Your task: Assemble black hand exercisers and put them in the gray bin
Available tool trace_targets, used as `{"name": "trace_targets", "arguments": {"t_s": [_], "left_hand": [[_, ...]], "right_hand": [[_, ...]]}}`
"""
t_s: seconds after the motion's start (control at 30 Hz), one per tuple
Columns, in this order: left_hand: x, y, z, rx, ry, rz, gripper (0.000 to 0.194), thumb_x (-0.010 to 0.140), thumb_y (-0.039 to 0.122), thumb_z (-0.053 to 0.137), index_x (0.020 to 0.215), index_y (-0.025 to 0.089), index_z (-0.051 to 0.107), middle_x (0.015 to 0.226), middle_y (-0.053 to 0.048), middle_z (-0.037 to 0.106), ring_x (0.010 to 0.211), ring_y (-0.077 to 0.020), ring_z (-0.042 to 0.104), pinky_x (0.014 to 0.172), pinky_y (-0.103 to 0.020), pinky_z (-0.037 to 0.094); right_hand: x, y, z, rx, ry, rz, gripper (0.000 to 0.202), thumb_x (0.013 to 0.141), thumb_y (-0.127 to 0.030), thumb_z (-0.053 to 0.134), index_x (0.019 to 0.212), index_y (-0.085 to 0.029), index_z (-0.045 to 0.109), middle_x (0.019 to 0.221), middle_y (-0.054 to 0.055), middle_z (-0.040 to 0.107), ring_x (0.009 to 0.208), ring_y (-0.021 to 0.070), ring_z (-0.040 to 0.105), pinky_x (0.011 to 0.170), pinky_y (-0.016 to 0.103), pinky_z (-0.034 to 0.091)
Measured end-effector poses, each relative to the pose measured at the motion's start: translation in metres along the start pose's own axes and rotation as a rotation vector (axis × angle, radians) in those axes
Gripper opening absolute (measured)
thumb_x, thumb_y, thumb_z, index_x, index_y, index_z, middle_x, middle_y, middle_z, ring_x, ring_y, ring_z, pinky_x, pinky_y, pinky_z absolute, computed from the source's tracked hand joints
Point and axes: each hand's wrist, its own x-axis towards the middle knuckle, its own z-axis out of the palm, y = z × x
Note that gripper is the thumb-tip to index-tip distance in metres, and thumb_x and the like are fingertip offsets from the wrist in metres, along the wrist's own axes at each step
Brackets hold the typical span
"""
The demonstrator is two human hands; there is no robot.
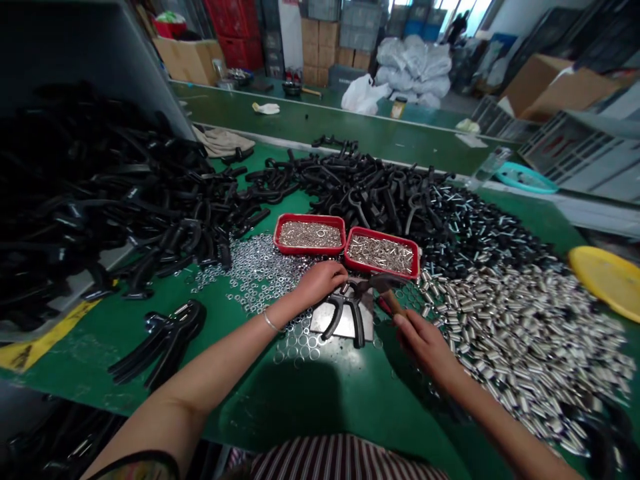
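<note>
A black plastic spring clamp [357,320] lies on a small grey metal plate [367,308], its two handles spread toward me. My left hand [323,280] is closed at the clamp's upper end, with the fingertips pinched beside a small metallic piece; the exact grip is partly hidden. In my right hand [419,339] is a hammer [395,304], held by its wooden handle. Its dark head is over the right side of the plate, close to the clamp's top. Another assembled clamp [175,333] rests on the table to the left.
Two red trays [309,249] [383,268] of small metal parts stand beyond the plate. Washers [255,267] lie left, silver cylinders [505,327] right. Black clamp parts [370,187] are heaped behind and black-ended pins [480,220] lie back right. A yellow lid [607,280] sits at the right edge.
</note>
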Motion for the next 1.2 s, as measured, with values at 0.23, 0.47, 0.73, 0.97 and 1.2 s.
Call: {"name": "trace_targets", "arguments": {"t_s": [0.23,0.47,0.73,0.97,1.2], "left_hand": [[0.007,0.0,0.006,0.029,-0.053,-0.003,0.018,0.093,0.026,0.057,0.091,0.017,0.073,0.096,-0.006,0.074,0.089,-0.0202,0.067,0.084,-0.031,0.05],[0.008,0.001,0.01,0.109,-0.066,0.006,0.017,0.094,0.026,0.056,0.093,0.017,0.071,0.096,-0.006,0.072,0.091,-0.021,0.067,0.084,-0.032,0.05],[0.006,-0.003,0.01,0.049,-0.065,0.062,0.017,0.096,0.023,0.054,0.093,0.016,0.069,0.095,-0.006,0.071,0.091,-0.0192,0.066,0.084,-0.03,0.05],[0.0,-0.003,0.019,0.528,-0.019,0.359,0.023,0.1,0.019,0.045,0.09,0.013,0.065,0.09,-0.01,0.066,0.089,-0.0232,0.06,0.084,-0.038,0.044],[-0.022,0.004,0.022,0.463,0.113,0.279,0.025,0.1,0.031,0.049,0.107,0.012,0.062,0.105,-0.011,0.066,0.099,-0.0243,0.058,0.088,-0.04,0.044]], "right_hand": [[-0.006,0.012,0.01,0.329,0.032,0.161,0.039,0.092,-0.064,0.048,0.087,-0.025,0.053,0.057,-0.007,0.05,0.035,0.01,0.038,0.031,0.022,0.025],[-0.004,0.017,0.014,0.422,0.031,0.16,0.039,0.091,-0.063,0.051,0.092,-0.024,0.053,0.062,-0.006,0.054,0.036,0.0083,0.038,0.029,0.019,0.027],[-0.006,0.017,0.015,0.441,0.017,0.146,0.038,0.092,-0.062,0.051,0.091,-0.024,0.05,0.065,-0.006,0.056,0.035,0.0065,0.037,0.029,0.017,0.026],[-0.007,0.014,0.015,0.41,0.011,0.155,0.041,0.091,-0.064,0.049,0.097,-0.024,0.051,0.068,-0.006,0.058,0.036,0.0072,0.037,0.03,0.02,0.026],[0.009,-0.013,-0.021,-0.102,-0.023,-0.061,0.038,0.097,-0.055,0.042,0.085,-0.022,0.056,0.066,0.001,0.061,0.06,0.0175,0.058,0.054,0.028,0.04]]}}
